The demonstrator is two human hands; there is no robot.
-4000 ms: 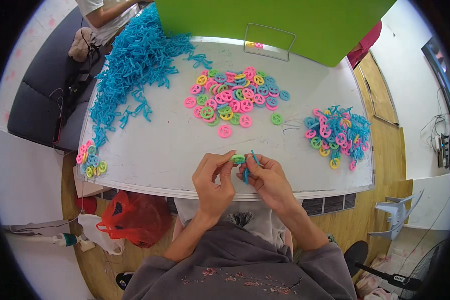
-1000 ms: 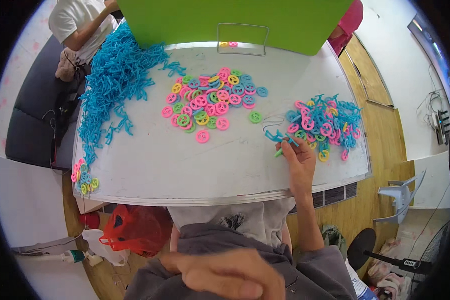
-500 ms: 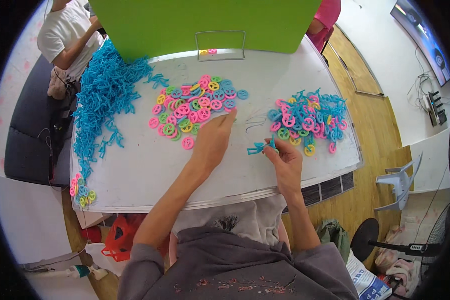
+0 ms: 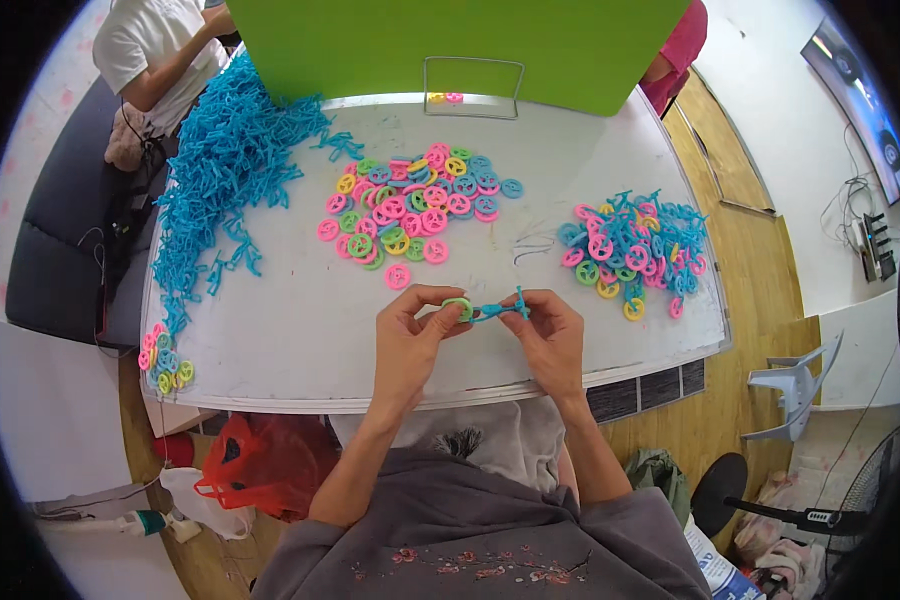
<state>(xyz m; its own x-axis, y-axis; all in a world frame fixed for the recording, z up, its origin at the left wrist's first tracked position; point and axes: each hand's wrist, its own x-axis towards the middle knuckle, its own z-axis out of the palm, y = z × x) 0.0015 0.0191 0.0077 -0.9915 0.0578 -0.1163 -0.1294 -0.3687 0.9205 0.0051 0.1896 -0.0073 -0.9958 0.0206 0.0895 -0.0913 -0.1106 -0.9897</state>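
Between the fingers of my left hand (image 4: 410,335) is a small green plastic wheel (image 4: 459,308). My right hand (image 4: 550,340) pinches a blue forked plastic piece (image 4: 500,309), its end pointing at the green wheel. Both hands are close together over the table's near side; whether the two parts touch or are joined I cannot tell. Beyond them lies a loose pile of pink, green, yellow and blue wheels (image 4: 410,205). Off to the right sits a heap of blue pieces mixed with coloured wheels (image 4: 635,250).
A large mound of blue plastic pieces (image 4: 235,150) covers the table's left side, with a few wheels (image 4: 166,362) at the near left corner. A green panel (image 4: 450,45) stands across the back of the white table (image 4: 300,330). One person (image 4: 160,60) sits beyond at left.
My left hand has come back from the wheel pile with a green wheel and now meets my right hand. The right hand has shifted slightly, still holding the blue piece. The view has shifted a little.
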